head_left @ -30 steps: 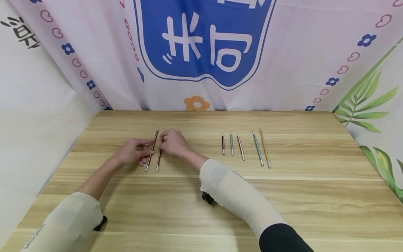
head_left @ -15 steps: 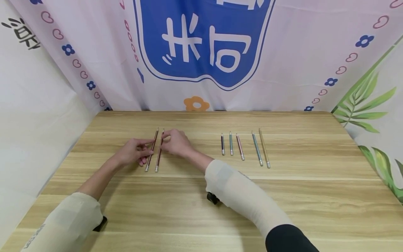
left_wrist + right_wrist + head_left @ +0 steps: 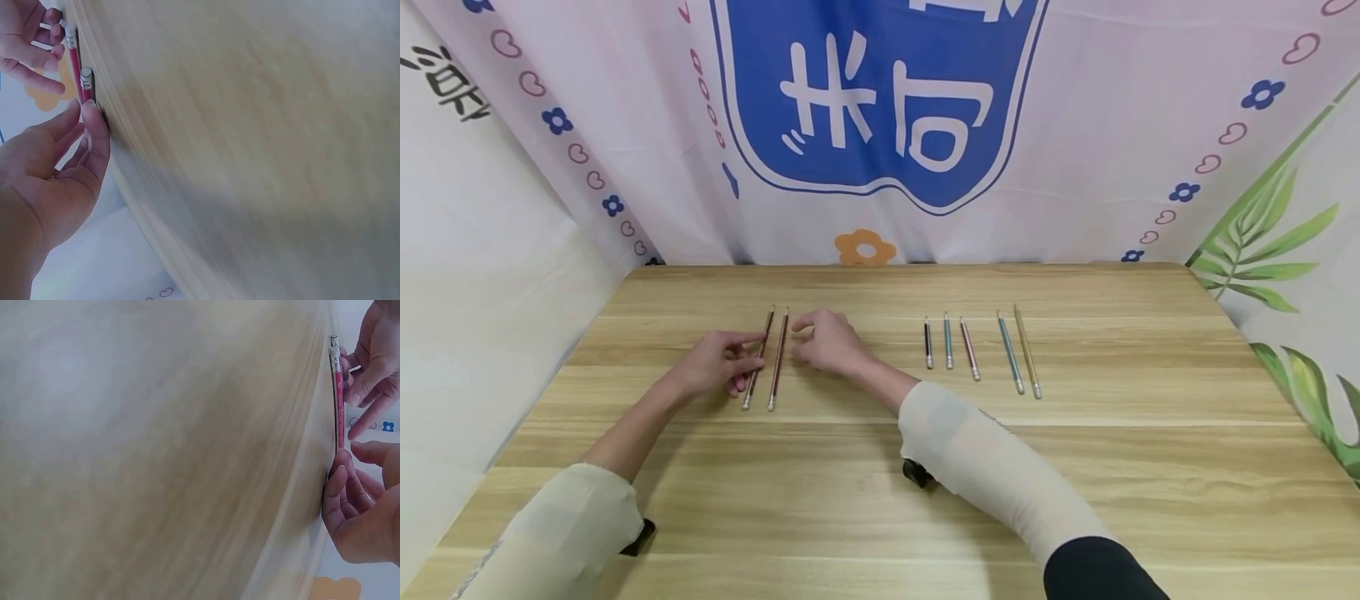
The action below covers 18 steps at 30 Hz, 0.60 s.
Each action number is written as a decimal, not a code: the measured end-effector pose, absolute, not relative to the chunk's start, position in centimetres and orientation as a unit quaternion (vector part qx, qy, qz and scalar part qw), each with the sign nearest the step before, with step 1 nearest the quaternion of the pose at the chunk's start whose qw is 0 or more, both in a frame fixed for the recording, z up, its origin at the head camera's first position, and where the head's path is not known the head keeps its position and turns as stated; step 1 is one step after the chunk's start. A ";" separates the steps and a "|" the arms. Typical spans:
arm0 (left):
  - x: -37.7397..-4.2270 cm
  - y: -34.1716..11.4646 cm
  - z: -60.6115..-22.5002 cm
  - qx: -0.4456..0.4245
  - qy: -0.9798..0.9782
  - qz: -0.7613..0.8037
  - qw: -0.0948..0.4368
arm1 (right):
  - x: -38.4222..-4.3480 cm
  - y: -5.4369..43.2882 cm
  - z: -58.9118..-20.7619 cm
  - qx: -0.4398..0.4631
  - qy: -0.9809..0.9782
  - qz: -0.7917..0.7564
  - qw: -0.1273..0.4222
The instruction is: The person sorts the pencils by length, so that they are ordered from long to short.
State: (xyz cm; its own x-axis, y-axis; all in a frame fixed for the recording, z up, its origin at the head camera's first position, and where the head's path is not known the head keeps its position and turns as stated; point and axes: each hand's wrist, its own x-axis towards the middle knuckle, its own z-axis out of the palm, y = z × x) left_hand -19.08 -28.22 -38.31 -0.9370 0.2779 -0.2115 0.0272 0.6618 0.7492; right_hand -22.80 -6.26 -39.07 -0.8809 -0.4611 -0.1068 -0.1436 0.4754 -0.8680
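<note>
A: Now that the right hand (image 3: 827, 342) is off the right red pencil (image 3: 778, 359), what's the status?
B: Contact a second ago, a gap now. Its fingers are spread and hold nothing, just beside the pencil.
A: Left hand (image 3: 707, 364)?
B: Finger and thumb pinch the left red pencil (image 3: 750, 390). No visible shift there.
A: Meaning?
B: My read: right pencil is let go, its placement looks settled. Left one isn't released yet.
A: Layout?
B: Both reds lie side by side, apart, on the left part of the desk (image 3: 790, 500), erasers toward the person. On the right: dark pencil (image 3: 928, 343), short teal pencil (image 3: 948, 342), pink pencil (image 3: 970, 350), wider gap, then long teal pencil (image 3: 1011, 353) and gold pencil (image 3: 1027, 354). No hand near those five.
A: Any text?
B: Blue shield (image 3: 880, 171) on the backdrop, big white characters. One looks like 米, the next is stylised, can't confirm; the top one is cut off. Dark lettering (image 3: 452, 83) on the side wall: can't read. Sleeve (image 3: 1000, 475) print: same. Right wrist view shows print on a red shaft, too small. No brand legible.
</note>
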 end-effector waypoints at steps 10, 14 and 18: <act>-19.5 -26.6 -37.3 0.119 0.922 0.359 0.082 | -22.3 -5.9 -38.6 -0.185 0.841 -0.479 0.169; -19.4 -25.9 -36.8 0.123 0.924 0.355 0.077 | -22.2 -5.4 -38.5 -0.190 0.842 -0.477 0.164; -19.3 -25.3 -36.6 0.132 0.923 0.356 0.068 | -22.3 -4.8 -38.4 -0.197 0.844 -0.473 0.159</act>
